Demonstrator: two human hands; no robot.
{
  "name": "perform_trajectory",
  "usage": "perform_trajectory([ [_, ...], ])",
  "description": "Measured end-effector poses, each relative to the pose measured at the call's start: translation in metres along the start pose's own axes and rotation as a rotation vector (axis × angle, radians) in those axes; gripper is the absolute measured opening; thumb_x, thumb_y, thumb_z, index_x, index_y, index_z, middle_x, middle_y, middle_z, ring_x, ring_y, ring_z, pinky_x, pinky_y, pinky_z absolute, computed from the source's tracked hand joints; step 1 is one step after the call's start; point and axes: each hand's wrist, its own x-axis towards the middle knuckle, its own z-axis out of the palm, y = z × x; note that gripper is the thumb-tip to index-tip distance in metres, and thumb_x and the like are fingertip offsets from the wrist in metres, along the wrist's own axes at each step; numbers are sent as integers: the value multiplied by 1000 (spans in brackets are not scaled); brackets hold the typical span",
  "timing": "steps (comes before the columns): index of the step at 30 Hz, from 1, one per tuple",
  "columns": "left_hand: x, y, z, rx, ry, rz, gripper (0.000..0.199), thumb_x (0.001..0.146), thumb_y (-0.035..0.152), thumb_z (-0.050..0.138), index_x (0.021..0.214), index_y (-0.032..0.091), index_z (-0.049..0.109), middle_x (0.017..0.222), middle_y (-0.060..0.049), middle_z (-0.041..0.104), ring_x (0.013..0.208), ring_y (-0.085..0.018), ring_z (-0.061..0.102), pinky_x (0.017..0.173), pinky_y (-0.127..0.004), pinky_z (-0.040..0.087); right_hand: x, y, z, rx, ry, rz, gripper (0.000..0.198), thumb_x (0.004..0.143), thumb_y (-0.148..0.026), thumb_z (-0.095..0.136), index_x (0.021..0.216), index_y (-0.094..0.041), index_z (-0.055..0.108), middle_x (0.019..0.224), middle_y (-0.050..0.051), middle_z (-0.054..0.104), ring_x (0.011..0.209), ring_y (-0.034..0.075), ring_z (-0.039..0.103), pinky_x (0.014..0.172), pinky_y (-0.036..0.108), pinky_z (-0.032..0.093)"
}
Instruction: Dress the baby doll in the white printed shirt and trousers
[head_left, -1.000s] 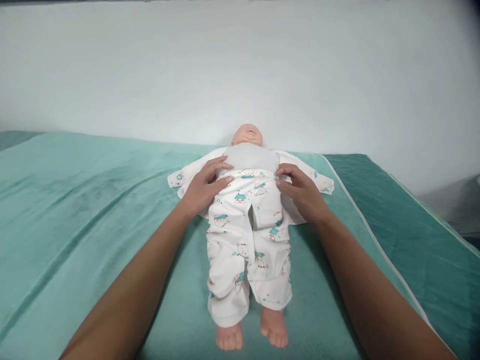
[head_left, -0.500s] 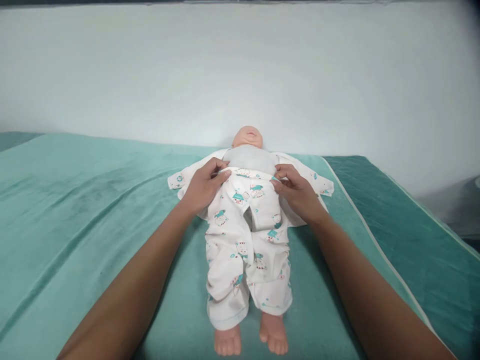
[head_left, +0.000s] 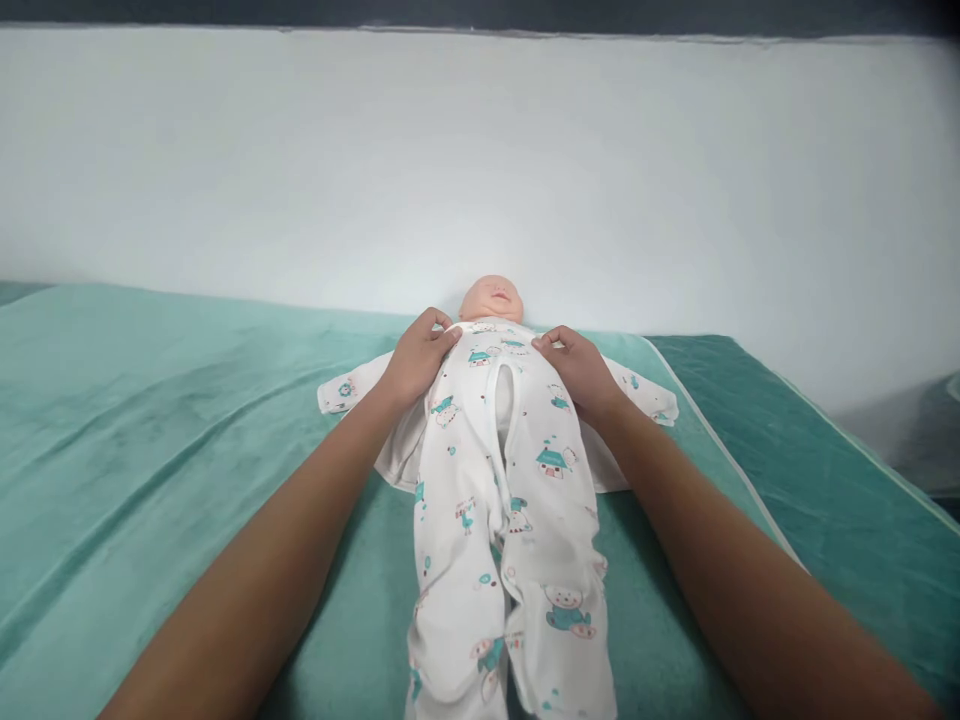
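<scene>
The trousers have been drawn up to the doll's chest, waistband pinched by left hand and right hand.

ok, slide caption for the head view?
Both hands grip printed pants' waistband at a baby doll's chest, on teal bedding.

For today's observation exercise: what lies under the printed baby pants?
The doll: only its head shows above the printed baby pants, which both hands grip. Its body and feet are covered.
</scene>
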Motion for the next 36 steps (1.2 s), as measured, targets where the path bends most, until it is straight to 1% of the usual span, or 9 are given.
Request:
perform_trajectory([
  [4, -1, 0, -4, 217, -7, 140, 24, 88, 45, 53, 83, 22, 52, 77, 1, 57, 73, -16, 51, 69, -29, 40, -4, -6, -1, -222, 46, -227, 24, 88, -45, 54, 77, -24, 53, 70, -1, 53, 69, 17, 46, 68, 32, 38],
  [8, 1, 1, -8, 377, -50, 300, 24, 90, 46, 48, 85, 22, 52, 99, -3, 61, 93, -21, 52, 86, -35, 39, -2, -5, -4, -286, -26, -477, 27, 91, -43, 49, 74, -22, 52, 119, 8, 60, 113, 25, 50, 98, 42, 37],
  [10, 3, 2, -7, 342, -95, 227, 25, 91, 46, 45, 84, 23, 51, 93, -2, 61, 88, -20, 52, 83, -35, 40, 2, -2, -5, -277, -64, -410, 27, 92, -43, 47, 74, -23, 50, 125, 7, 61, 113, 25, 53, 95, 42, 38],
  [13, 7, 3, -5, 297, -41, 136, 23, 91, 42, 46, 79, 23, 48, 76, 1, 56, 76, -18, 49, 73, -32, 38, 8, -3, -5, -362, -24, -270, 25, 91, -43, 47, 77, -23, 52, 98, 4, 69, 89, 23, 59, 78, 37, 41],
  [16, 16, 1, -2, 282, 40, 130, 21, 89, 38, 49, 75, 22, 48, 70, 2, 52, 72, -17, 47, 69, -30, 37, 15, -7, -5, -486, 47, -225, 24, 90, -41, 47, 74, -23, 50, 70, 1, 60, 69, 20, 51, 66, 32, 34],
  [21, 32, -6, 1, 294, 64, 113, 21, 87, 35, 51, 72, 22, 46, 69, 2, 51, 70, -17, 45, 68, -30, 37, 34, -9, -2, -571, 95, -168, 26, 88, -38, 48, 68, -23, 43, 61, -1, 52, 61, 17, 43, 62, 31, 29],
  [26, 36, -8, 2, 273, 23, 118, 13, 84, 34, 53, 84, 22, 56, 80, 0, 61, 76, -18, 54, 74, -32, 43, 36, -4, 1, -488, 105, -176, 22, 87, -39, 52, 73, -23, 48, 67, 0, 59, 64, 18, 50, 65, 31, 34],
  [31, 22, -9, -1, 290, -147, 315, 33, 90, 35, 43, 110, 28, 70, 120, -2, 69, 114, -24, 59, 102, -37, 40, 13, 1, 2, -349, 50, -410, 26, 94, -36, 44, 105, -26, 65, 106, 4, 70, 97, 24, 62, 82, 36, 43],
  [36, -1, -14, -8, 462, -162, 373, 47, 87, 30, 50, 133, 38, 58, 134, 1, 63, 121, -25, 57, 106, -40, 39, -6, 8, -4, -393, -27, -500, 36, 94, -35, 44, 121, -27, 66, 124, 4, 67, 114, 25, 59, 98, 40, 42],
])
